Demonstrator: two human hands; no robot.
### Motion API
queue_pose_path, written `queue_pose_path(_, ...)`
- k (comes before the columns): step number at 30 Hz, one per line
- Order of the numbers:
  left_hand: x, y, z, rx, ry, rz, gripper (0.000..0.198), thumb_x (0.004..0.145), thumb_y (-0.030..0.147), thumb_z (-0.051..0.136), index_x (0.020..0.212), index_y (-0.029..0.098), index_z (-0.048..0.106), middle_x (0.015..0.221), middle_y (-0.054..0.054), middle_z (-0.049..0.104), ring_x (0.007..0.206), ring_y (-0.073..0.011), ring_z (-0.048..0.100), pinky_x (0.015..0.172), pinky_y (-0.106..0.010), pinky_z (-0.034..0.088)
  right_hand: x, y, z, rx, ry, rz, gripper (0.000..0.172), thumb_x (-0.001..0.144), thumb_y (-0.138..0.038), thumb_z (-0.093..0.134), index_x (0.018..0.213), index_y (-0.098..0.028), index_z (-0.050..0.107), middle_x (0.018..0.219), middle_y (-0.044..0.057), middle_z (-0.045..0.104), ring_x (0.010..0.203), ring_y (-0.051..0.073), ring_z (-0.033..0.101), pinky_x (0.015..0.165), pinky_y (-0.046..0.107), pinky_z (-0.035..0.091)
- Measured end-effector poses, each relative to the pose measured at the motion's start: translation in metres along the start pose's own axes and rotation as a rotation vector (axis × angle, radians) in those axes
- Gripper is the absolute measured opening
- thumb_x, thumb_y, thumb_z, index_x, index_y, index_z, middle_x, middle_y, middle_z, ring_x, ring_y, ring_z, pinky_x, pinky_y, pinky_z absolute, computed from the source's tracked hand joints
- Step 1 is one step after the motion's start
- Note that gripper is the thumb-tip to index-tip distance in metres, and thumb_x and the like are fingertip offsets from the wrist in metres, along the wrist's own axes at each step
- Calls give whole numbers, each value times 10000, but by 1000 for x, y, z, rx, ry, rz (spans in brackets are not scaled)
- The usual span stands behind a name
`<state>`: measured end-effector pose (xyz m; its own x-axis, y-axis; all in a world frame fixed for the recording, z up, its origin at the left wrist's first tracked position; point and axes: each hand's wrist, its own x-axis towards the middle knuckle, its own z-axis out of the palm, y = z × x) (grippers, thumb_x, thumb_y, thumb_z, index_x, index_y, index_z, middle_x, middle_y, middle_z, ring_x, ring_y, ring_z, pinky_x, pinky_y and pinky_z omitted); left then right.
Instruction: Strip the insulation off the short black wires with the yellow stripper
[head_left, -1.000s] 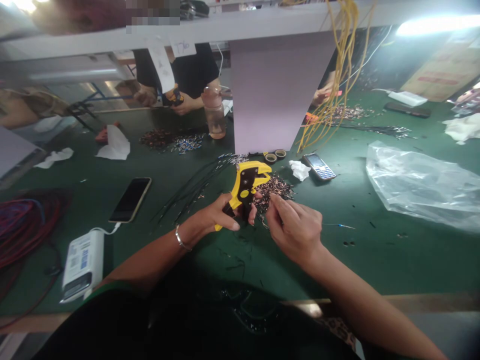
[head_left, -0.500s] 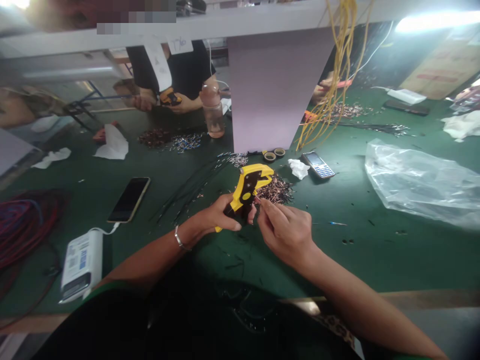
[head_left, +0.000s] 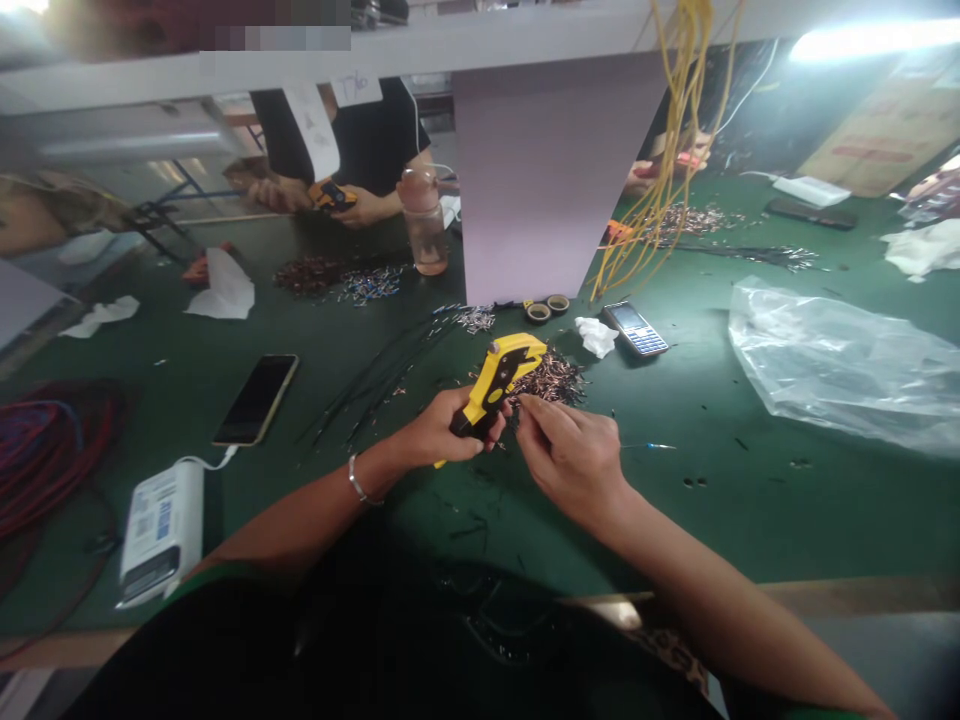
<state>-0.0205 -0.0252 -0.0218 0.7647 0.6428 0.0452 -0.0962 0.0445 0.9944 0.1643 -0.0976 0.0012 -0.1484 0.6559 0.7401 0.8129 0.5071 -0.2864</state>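
My left hand [head_left: 442, 425] is wrapped around the handles of a yellow and black wire stripper [head_left: 495, 385], its jaw end tilted up and away. Close beside the tool's right side, my right hand [head_left: 570, 450] has thumb and finger pinched together. A thin wire with a blue end [head_left: 652, 446] sticks out to the right from behind this hand; the fingers hide its other part. Just beyond the tool lies a pile of short copper-coloured pieces [head_left: 555, 380], partly covered by the tool and hand.
Left of me are a phone [head_left: 256, 400], a white power bank [head_left: 161, 525] and coiled red cable [head_left: 52, 460]. A keypad phone [head_left: 636, 330], crumpled tissue [head_left: 596, 337] and tape rolls [head_left: 547, 308] lie ahead. A clear plastic bag [head_left: 840, 365] is at right. Co-workers' hands [head_left: 364, 205] work across the table.
The wire stripper has turned slightly, and my left fingers close tighter on its handles. The blue-ended wire has shifted left, while my right hand has barely moved.
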Motion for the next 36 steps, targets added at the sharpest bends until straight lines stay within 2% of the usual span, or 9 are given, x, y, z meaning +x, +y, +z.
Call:
queue_pose_path(7, 0, 0, 5, 64, 109, -37, 321, 651, 84, 620, 963, 144, 579, 709, 23, 611, 573, -93, 585, 575, -244, 507, -1, 5, 3, -7, -26, 36, 245, 938, -136, 489, 820, -143, 704, 604, 49, 709, 506, 140, 650, 482, 268, 446)
queue_pose_path(17, -2, -5, 12, 81, 242, -142, 235, 675, 160, 673, 865, 151, 533, 581, 49, 590, 405, -75, 552, 388, -190, 478, -3, 12, 10, 15, -53, 107, 273, 944, -178, 477, 850, -139, 730, 661, 66, 740, 564, 155, 683, 521, 270, 473)
queue_pose_path(22, -1, -9, 11, 171, 322, -134, 193, 678, 182, 644, 819, 166, 513, 523, 88, 523, 354, -56, 495, 356, -171, 420, -1, 14, 11, 72, -52, 156, 267, 935, -184, 488, 899, -136, 747, 689, 74, 752, 586, 164, 696, 551, 276, 498)
queue_pose_path(26, 1, -12, 9, 274, 384, -94, 198, 663, 159, 639, 836, 157, 542, 593, 85, 532, 402, -34, 480, 404, -167, 410, -2, 18, 14, 125, -66, 230, 243, 921, -213, 516, 921, -183, 757, 773, 71, 784, 653, 179, 731, 597, 283, 535)
queue_pose_path(31, 5, -11, 13, 100, 368, -145, 294, 608, 177, 654, 882, 150, 548, 670, 64, 544, 454, -55, 482, 432, -213, 423, -3, 23, 17, 177, -110, 292, 241, 907, -235, 514, 915, -209, 753, 807, 61, 793, 681, 185, 734, 635, 301, 559)
queue_pose_path(36, 4, -4, 13, -156, 256, -105, 414, 587, 169, 699, 975, 137, 560, 698, 30, 579, 523, -90, 527, 512, -261, 453, -3, 28, 19, 197, -90, 334, 226, 888, -258, 533, 868, -214, 754, 798, 63, 792, 649, 185, 719, 630, 308, 556)
